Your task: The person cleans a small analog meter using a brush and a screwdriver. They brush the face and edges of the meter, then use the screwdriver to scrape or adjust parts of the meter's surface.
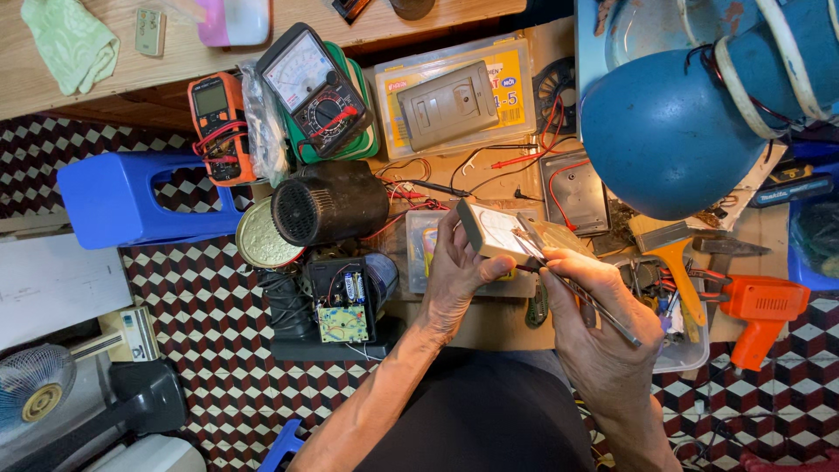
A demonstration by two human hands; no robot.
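A blue lamp shade (673,122) fills two o'clock. A black motor (328,203) lies at ten. At centre the left hand (454,275) is clamped around a small white meter case (495,232); the right hand (603,336), at four o'clock, pinches thin tweezers (577,288) touching the case.

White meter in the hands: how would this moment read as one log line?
left hand: holds white meter | right hand: tweezers at meter | workbench

The floor (210,332) under me was checkered red, black and white. My lamp (664,131) was blue, the stool (114,201) bright blue, the soldering gun (760,306) orange, the cloth (70,39) pale green.
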